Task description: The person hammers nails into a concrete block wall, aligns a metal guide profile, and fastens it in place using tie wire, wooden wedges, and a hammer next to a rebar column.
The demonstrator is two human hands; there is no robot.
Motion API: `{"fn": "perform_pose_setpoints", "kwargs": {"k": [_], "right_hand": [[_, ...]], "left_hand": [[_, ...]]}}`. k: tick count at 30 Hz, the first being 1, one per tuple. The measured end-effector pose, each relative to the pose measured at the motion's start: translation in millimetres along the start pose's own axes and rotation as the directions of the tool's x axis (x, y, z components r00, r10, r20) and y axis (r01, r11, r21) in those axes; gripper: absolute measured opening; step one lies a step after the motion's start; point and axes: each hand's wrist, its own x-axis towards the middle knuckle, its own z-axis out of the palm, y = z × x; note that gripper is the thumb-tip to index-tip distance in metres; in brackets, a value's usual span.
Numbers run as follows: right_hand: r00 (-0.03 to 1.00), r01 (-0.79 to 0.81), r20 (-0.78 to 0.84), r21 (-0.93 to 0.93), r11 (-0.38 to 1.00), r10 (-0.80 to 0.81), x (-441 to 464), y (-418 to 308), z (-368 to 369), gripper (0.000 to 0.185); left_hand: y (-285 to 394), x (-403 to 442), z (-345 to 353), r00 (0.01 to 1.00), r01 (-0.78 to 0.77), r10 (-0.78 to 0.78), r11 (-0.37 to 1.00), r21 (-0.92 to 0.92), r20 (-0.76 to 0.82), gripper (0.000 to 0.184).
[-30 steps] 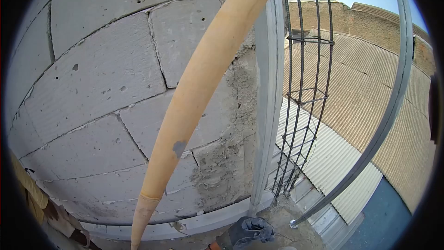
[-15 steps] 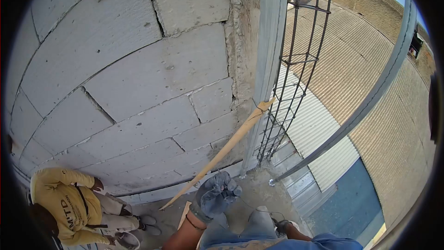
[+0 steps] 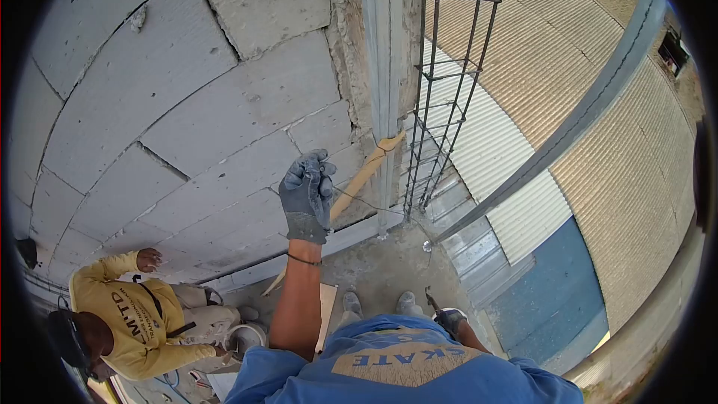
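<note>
Left hand (image 3: 307,193): gloved, raised before block wall (image 3: 247,97), fingers curled in on thin wire (image 3: 368,200), which trailed toward foot of post (image 3: 383,67). Pole (image 3: 359,184), tan, slanted behind left hand; upper end met post, lower end lay near floor's (image 3: 374,254) wall-side edge. Right hand (image 3: 452,322): gloved, low near floor's outer edge, closed round tool (image 3: 431,299), partly hidden. Rebar cage (image 3: 452,75) stood at floor's far corner. Co-worker (image 3: 138,314) was near wall, beside bucket (image 3: 245,339).
</note>
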Motion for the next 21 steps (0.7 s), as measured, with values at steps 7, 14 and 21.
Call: {"fn": "perform_pose_setpoints", "kwargs": {"k": [7, 14, 21], "right_hand": [[0.814, 0.556, 0.070, -0.387, 0.736, -0.577, -4, 14, -54, 0.026], [0.894, -0.407, 0.182, 0.710, 0.574, 0.409, -8, -26, -81, 0.035], [0.920, -0.299, 0.184, 0.900, 0.317, 0.346, -55, -102, -66, 0.035]], "left_hand": [[39, 17, 59, 0.996, -0.042, 0.034, 0.994, 0.101, 0.081, 0.028], [66, 62, 39, 0.863, -0.495, 0.476, 0.729, 0.473, 0.171, 0.025], [-8, 127, -9, 0.957, -0.200, 0.116, 0.926, 0.319, 0.265, 0.025]]}}
